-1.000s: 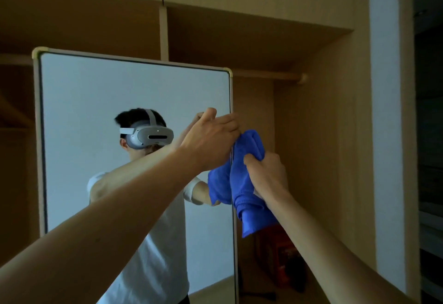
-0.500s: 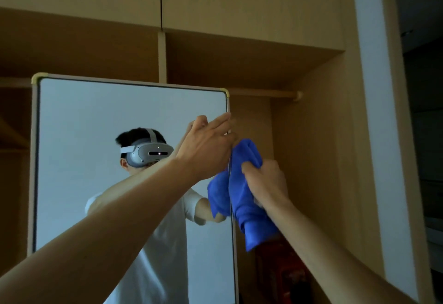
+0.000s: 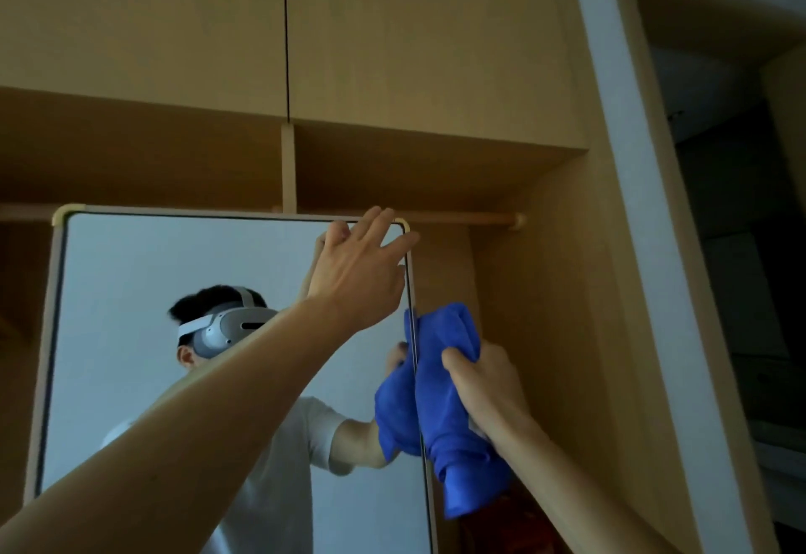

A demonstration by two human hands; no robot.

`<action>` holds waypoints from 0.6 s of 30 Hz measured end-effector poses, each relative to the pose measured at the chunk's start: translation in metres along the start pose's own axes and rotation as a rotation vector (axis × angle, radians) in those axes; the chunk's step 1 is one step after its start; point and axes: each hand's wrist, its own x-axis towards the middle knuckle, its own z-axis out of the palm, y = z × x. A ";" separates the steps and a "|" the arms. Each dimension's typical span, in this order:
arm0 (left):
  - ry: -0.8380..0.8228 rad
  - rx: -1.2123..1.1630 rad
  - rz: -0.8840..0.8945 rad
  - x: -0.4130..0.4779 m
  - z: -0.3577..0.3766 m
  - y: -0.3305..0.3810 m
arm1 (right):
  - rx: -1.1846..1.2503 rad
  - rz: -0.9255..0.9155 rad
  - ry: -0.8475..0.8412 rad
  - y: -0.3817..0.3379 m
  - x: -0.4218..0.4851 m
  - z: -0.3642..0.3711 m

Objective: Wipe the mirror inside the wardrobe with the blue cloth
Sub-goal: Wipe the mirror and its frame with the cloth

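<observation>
Reaching up, the left hand (image 3: 362, 274) is now at the top corner of the mirror (image 3: 174, 274), out at one o'clock on the glass. Half a second ago it was lower down on the mirror's three o'clock edge, with its fingers bent over that edge. Now its fingers are straight and spread wide, and it holds nothing. The fingertips lie over the corner of the frame. The right hand (image 3: 486, 387) has not changed its job. It still squeezes the blue cloth (image 3: 438, 431) in a tight fist, at five o'clock from the left hand. The cloth is bunched up against the mirror's three o'clock edge, and its end hangs down below the fist. The view has tipped upward too, so more of the top doors (image 3: 392, 29) of the wardrobe (image 3: 545, 291) shows. A wooden rail (image 3: 462, 218) runs from the mirror's corner toward three o'clock.
</observation>
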 end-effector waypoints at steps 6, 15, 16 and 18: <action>0.045 -0.026 -0.058 0.009 -0.005 0.012 | 0.082 -0.107 0.071 -0.041 0.023 -0.003; 0.075 -0.034 -0.095 0.008 -0.006 0.015 | 0.022 -0.103 -0.005 -0.024 0.013 -0.011; 0.074 -0.041 -0.100 0.008 -0.008 0.016 | 0.006 -0.057 -0.030 -0.013 0.006 -0.011; 0.073 -0.071 -0.117 0.008 -0.012 0.018 | 0.011 0.013 -0.066 0.004 -0.006 -0.011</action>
